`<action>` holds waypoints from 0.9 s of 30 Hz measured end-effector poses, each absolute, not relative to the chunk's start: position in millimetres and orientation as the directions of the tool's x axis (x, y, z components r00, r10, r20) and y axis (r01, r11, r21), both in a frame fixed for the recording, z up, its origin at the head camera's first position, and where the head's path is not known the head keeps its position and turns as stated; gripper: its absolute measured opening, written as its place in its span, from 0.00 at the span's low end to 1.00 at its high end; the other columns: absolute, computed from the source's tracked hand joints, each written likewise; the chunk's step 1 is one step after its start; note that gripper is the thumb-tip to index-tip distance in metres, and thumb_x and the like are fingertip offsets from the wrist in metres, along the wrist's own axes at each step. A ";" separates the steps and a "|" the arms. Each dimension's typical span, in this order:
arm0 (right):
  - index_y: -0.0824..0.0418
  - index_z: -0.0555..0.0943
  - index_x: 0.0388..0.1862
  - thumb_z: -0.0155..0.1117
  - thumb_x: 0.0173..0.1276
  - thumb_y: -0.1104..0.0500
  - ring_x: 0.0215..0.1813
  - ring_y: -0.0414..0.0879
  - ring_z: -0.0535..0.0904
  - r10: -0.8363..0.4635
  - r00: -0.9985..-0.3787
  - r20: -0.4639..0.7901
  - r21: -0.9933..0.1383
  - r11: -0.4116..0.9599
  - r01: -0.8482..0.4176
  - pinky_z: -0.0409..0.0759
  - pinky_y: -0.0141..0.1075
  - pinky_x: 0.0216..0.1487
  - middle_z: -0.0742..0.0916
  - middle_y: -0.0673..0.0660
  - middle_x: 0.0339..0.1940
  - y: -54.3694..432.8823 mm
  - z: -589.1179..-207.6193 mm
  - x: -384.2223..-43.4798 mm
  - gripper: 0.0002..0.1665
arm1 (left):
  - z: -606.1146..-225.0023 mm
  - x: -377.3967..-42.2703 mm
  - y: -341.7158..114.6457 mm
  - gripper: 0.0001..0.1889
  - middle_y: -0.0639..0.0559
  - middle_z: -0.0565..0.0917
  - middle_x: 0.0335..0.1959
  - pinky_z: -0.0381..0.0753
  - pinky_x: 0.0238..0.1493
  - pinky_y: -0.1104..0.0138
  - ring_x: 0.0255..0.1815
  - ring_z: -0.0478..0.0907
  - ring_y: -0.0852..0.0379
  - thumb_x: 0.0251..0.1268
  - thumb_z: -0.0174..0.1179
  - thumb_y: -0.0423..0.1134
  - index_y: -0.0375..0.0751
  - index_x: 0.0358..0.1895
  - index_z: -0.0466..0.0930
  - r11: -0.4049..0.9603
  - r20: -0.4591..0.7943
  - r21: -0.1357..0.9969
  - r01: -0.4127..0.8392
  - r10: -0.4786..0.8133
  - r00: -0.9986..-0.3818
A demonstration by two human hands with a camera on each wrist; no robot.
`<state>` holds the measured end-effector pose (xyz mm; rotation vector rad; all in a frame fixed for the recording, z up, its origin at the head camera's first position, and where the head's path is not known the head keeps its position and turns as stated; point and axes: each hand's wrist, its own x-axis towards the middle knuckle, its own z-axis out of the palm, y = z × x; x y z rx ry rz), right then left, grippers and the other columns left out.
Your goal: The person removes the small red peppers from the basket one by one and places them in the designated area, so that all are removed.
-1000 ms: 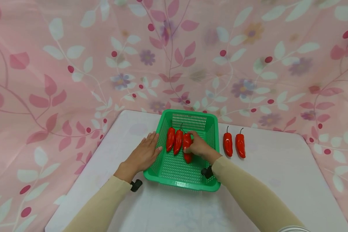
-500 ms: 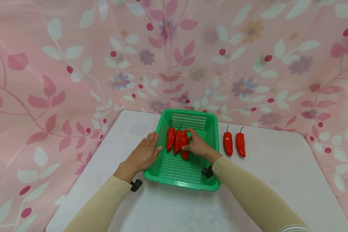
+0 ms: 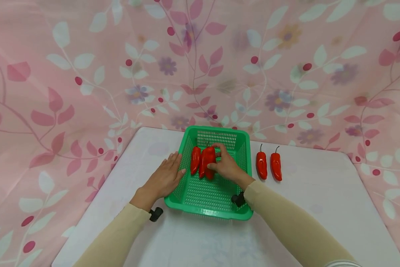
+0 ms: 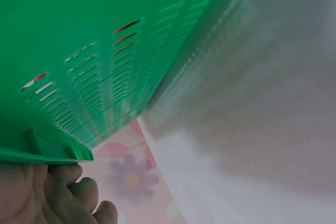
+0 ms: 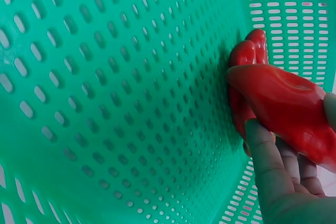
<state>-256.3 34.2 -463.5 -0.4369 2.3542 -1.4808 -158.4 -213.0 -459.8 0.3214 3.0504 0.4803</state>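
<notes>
My right hand [image 3: 227, 165] reaches into a green plastic basket [image 3: 208, 212] and holds a red chili pepper [image 5: 286, 103] between thumb and fingers. That pepper overlaps a second red chili pepper [image 3: 202, 167] in the head view. Left of them lies a third red chili pepper [image 3: 195, 159], also inside the basket. In the right wrist view the held pepper hangs tilted in front of the other two, partly covering them. My left hand [image 3: 166, 174] rests with straight fingers along the basket's left rim; the left wrist view has its curved fingertips [image 4: 86, 192] just under that rim.
Two more red chili peppers, one [image 3: 261, 165] nearer the basket and one [image 3: 276, 167] farther right, lie side by side on the white tabletop [image 3: 320, 207]. A pink floral cloth [image 3: 220, 74] hangs behind the table. The basket's walls surround my right hand.
My right hand has shifted the held pepper left and slightly away from me, up against the middle pepper. The left hand has stayed at the rim.
</notes>
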 end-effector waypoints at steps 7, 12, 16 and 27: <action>0.50 0.59 0.80 0.72 0.70 0.65 0.54 0.57 0.88 -0.422 -0.904 -0.067 -0.912 0.393 -0.116 0.88 0.43 0.47 0.79 0.66 0.67 35.1 -461.9 -254.5 0.46 | -460.7 -158.0 -212.5 0.38 0.37 0.50 0.87 0.50 0.86 0.44 0.88 0.46 0.37 0.87 0.45 0.53 0.32 0.85 0.48 0.931 0.001 0.306 0.198 0.208 -0.978; 0.47 0.60 0.78 0.73 0.69 0.64 0.55 0.56 0.86 -0.397 -0.917 -0.037 -0.912 0.389 -0.131 0.86 0.43 0.47 0.79 0.64 0.64 36.6 -459.1 -253.1 0.45 | -459.9 -157.3 -212.4 0.38 0.37 0.50 0.87 0.51 0.85 0.43 0.88 0.46 0.37 0.87 0.45 0.53 0.31 0.85 0.48 0.932 0.002 0.301 0.200 0.209 -0.978; 0.45 0.60 0.78 0.73 0.70 0.64 0.57 0.57 0.86 -0.385 -0.923 -0.030 -0.912 0.389 -0.132 0.86 0.44 0.49 0.79 0.62 0.65 37.9 -454.9 -250.8 0.45 | -459.5 -157.4 -212.3 0.38 0.37 0.50 0.87 0.51 0.85 0.43 0.88 0.47 0.36 0.87 0.45 0.53 0.31 0.85 0.48 0.932 0.002 0.302 0.202 0.212 -0.977; 0.46 0.59 0.81 0.72 0.70 0.61 0.61 0.60 0.83 -0.374 -0.927 0.003 -0.906 0.392 -0.161 0.85 0.45 0.48 0.78 0.63 0.68 44.2 -439.7 -246.3 0.46 | -462.1 -159.2 -212.7 0.38 0.36 0.50 0.87 0.51 0.85 0.43 0.88 0.47 0.36 0.87 0.45 0.53 0.31 0.85 0.48 0.928 0.010 0.311 0.207 0.214 -0.977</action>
